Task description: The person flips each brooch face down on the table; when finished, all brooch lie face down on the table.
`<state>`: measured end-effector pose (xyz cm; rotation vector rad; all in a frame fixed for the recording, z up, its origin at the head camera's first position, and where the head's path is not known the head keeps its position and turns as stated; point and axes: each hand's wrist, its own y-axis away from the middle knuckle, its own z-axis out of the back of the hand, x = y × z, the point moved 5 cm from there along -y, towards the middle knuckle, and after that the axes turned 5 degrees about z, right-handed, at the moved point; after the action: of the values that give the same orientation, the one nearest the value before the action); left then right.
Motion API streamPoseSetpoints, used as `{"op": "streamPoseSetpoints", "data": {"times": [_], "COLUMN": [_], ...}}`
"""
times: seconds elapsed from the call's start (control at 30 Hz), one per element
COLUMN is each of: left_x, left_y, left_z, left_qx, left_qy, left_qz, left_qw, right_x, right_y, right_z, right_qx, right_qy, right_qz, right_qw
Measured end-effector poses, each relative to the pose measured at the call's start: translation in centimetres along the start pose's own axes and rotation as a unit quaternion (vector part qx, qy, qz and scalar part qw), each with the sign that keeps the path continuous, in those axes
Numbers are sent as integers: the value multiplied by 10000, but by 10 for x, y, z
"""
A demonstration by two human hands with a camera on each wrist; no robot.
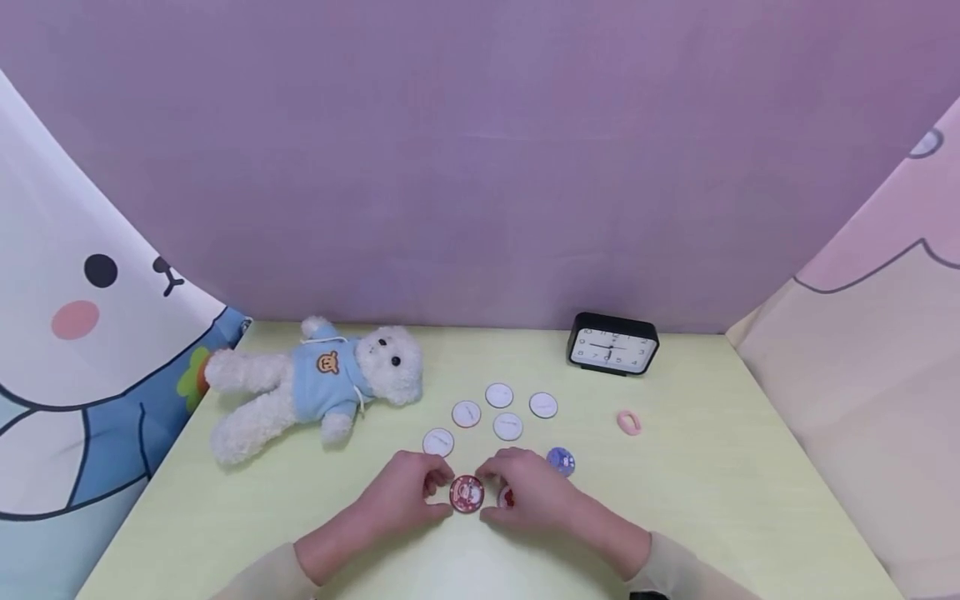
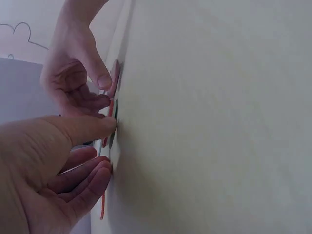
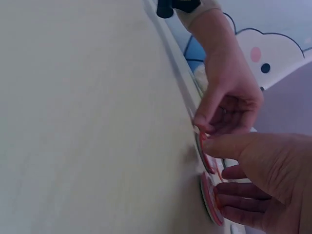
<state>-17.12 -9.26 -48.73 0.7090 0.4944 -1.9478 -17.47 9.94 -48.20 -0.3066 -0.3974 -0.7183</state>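
Observation:
A round red badge with a cartoon print lies between both hands in the head view. My left hand holds it at its left edge, thumb near and fingers curled beyond. From the other side my right hand holds its right edge; the right wrist view shows this thumb on the red badge. Under the right hand's palm lies another badge with red on it, partly hidden. In the left wrist view, the left thumb covers part of the badge's edge. The two hands are very close together.
Several white discs lie beyond the hands. A blue-purple badge is just right of the right hand. Farther off are a plush toy in a blue hoodie, a black clock and a pink hair tie.

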Motion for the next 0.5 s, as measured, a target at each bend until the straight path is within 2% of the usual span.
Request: {"op": "streamPoseSetpoints", "data": {"times": [0.17,0.4,0.5], "left_x": [-2,-3,-4], "left_y": [-1,0,0], "left_z": [-6,-3,-1], "left_qx": [-155,-334,-509], "left_qy": [53,337,452], "left_qz": [-168,-77,-75], "left_qw": [9997,9988,9977], "right_x": [9,5,0], "right_y": [0,-4,-3], "right_z": [-4,-7,-5], "right_qx": [-352,-404,-385], "right_qy": [284,-86,-345], "right_qz": [230,205,178], "right_qw": [9987,9989,9985]}}
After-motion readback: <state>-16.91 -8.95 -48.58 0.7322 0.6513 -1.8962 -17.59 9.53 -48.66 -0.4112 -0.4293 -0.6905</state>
